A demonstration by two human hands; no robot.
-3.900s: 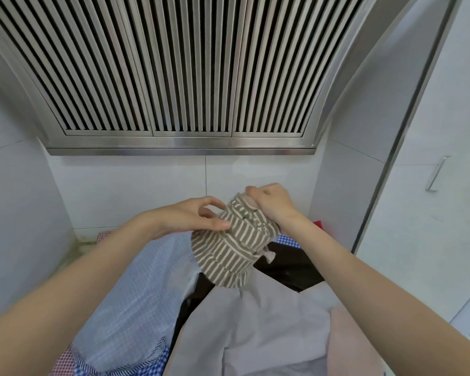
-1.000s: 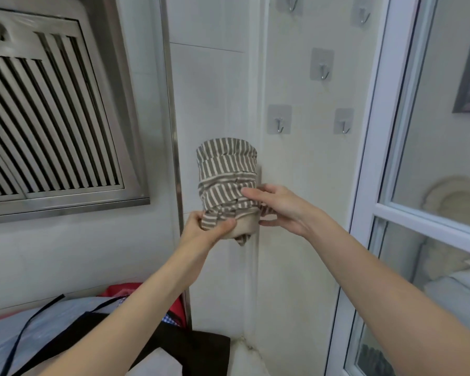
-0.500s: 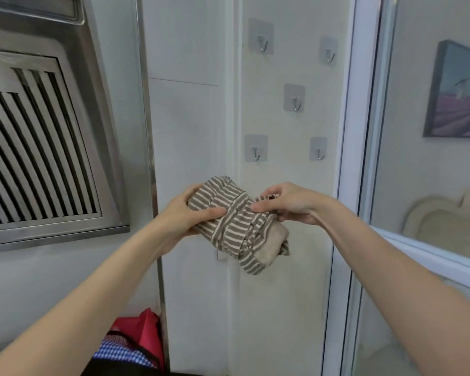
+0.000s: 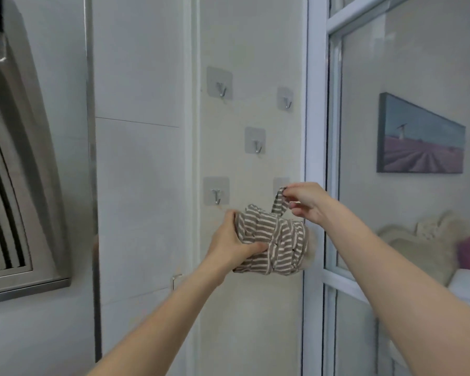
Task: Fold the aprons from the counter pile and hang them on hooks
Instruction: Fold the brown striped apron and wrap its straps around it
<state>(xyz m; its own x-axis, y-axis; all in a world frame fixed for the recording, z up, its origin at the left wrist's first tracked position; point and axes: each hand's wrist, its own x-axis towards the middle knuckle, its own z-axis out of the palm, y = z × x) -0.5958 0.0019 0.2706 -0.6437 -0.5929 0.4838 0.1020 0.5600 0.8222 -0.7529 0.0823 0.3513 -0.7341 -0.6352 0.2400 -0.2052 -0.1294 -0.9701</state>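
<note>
A brown-and-cream striped apron, rolled into a bundle and wound with its strap, is held in front of the wall. My left hand grips the bundle's left end. My right hand pinches a strap loop that stands up from the bundle. The loop's top is right at the lower right hook, most of which sits behind the loop and my fingers. Several adhesive wall hooks are bare: lower left, middle, upper left, upper right.
A steel range hood fills the left side. A white door frame with glass panes stands right of the hook wall; a picture and cushions show through it. A small metal bracket sticks out low on the wall.
Both hands raised the bundle toward the hooks and turned it level. My right hand drew a strap loop up out of it. The view turned right, away from the counter pile.
</note>
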